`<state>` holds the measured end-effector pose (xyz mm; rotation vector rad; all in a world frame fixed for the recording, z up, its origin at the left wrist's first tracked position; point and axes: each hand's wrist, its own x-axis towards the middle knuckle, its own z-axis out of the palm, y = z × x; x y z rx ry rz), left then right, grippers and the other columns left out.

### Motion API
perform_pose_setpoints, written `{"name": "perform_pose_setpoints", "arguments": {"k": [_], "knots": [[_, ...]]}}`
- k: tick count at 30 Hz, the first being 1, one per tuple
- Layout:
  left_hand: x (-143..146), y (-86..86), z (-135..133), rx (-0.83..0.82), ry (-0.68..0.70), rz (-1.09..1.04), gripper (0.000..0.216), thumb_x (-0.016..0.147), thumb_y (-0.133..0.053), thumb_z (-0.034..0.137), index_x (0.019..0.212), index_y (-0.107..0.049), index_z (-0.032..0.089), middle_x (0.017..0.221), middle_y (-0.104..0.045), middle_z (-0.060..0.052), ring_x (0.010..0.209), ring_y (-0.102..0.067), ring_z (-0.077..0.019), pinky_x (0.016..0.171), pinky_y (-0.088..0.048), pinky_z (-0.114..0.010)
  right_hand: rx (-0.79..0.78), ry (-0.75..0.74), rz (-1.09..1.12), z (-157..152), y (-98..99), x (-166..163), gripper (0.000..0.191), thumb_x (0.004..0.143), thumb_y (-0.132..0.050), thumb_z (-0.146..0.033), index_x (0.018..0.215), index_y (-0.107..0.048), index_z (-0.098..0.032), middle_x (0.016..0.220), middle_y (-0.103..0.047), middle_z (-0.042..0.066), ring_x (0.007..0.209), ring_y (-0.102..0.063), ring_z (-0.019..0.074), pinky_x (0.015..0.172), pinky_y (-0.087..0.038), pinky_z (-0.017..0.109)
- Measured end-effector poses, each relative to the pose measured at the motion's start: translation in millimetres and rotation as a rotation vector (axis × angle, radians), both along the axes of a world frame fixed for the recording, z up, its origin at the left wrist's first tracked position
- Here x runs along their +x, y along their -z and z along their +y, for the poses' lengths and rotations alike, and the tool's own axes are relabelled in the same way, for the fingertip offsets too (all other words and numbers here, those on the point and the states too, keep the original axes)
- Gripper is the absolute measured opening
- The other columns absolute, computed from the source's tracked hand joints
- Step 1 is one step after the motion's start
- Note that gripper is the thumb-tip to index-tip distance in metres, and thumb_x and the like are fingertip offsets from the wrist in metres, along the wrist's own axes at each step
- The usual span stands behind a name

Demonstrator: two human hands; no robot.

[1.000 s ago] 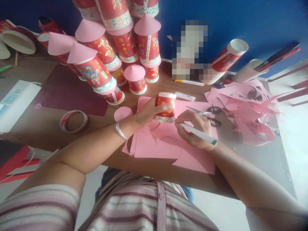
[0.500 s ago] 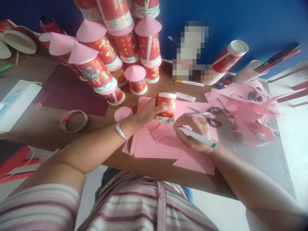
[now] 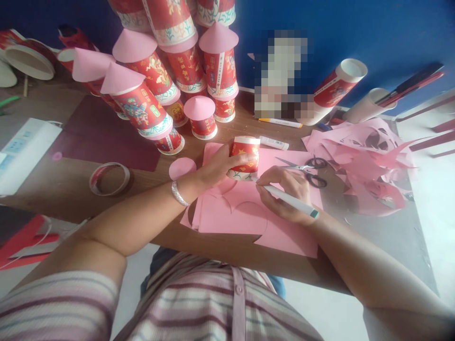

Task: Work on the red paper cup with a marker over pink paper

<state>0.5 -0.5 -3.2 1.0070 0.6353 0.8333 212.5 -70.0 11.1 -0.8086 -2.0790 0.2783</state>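
Observation:
My left hand is wrapped round a small red paper cup that stands upside down on a stack of pink paper. My right hand pinches a white pen with a green end, its tip at the cup's base on the paper. Round cut-outs show in the pink sheets just below the cup. A silver bracelet sits on my left wrist.
Red cups with pink cone lids are piled at the back. Scissors and pink scraps lie to the right, a glue stick behind the cup. A pink disc, tape ring and white box sit left.
My right hand with the pen has crept a little up and left along the cup's base. The left hand and cup stay put.

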Motion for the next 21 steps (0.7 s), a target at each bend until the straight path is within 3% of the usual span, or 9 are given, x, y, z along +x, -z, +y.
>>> {"name": "perform_pose_setpoints", "arguments": {"k": [12,21], "knots": [[-0.7,-5.8,-1.2,0.040,0.002,0.041,0.048,0.081,-0.100,0.050,0.097,-0.065,0.021,0.089,-0.071,0.001,0.079,-0.071,-0.0154,0.072,-0.061,-0.030,0.027,0.041,-0.037,-0.8,-0.9,0.6,0.022,0.099,-0.067,-0.006,0.103,-0.065,-0.028,0.082,-0.077,-0.002,0.064,-0.073,0.0164,0.059,-0.061,0.029],[-1.6,-5.2,-1.1,-0.009,0.014,0.014,0.048,0.078,-0.102,0.045,0.096,-0.064,0.022,0.090,-0.074,0.000,0.079,-0.074,-0.0153,0.070,-0.063,-0.026,0.006,0.028,-0.023,-0.7,-0.6,0.7,0.024,0.095,-0.067,-0.006,0.101,-0.064,-0.029,0.081,-0.076,-0.003,0.062,-0.071,0.0170,0.058,-0.059,0.030]]}}
